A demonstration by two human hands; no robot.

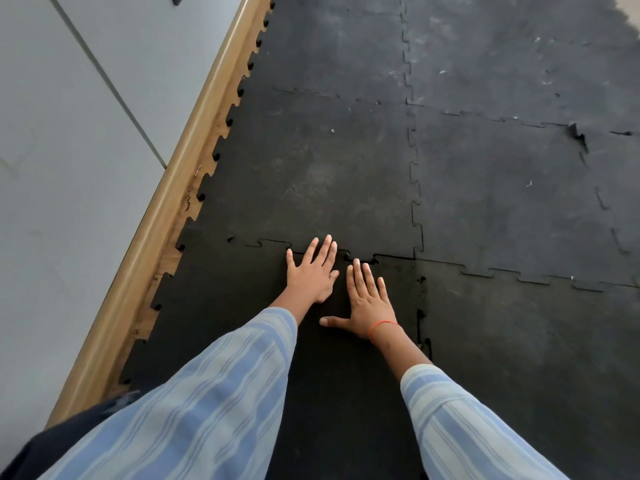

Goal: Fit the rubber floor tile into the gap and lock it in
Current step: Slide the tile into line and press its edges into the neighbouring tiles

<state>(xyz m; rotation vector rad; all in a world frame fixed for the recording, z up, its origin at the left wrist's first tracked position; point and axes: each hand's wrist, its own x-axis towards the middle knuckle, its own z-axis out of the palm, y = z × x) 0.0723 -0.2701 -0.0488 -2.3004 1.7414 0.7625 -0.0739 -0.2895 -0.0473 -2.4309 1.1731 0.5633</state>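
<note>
Tile: the black rubber floor tile with puzzle-cut edges (221, 327) lies flat in the gap under both hands; its left edge runs along the light wooden skirting strip (145, 258), its far edge meets the neighbouring dark rubber tile beyond (311, 168), its right edge meets the greyer rubber tile on the right (519, 341).
Left hand: the left hand (311, 275) is spread flat, palm down, fingertips reaching across the far seam; it grips nothing.
Right hand: the right hand (369, 303), with a thin orange thread at the wrist, is likewise flat and splayed just short of the seam; it holds nothing.
Far seam: the jagged interlocking joint (273, 242) shows dark slits to the left of the hands and a small open notch by the right fingertips; I judge these tabs only partly seated.
Right seam: the side joint (422, 327) shows dark gaps too; probably not yet pressed home.
Step in hand: pressing tabs into sockets along the far edge.
Doing it well: press straight down with the heel of the palm on one tab at a time; work outward from the middle towards each corner; keep weight over the joint, not behind it; check each tab sits flush before shifting along.
Risk: pushing forward instead of down may buckle the tile or lift tabs already seated.
</note>
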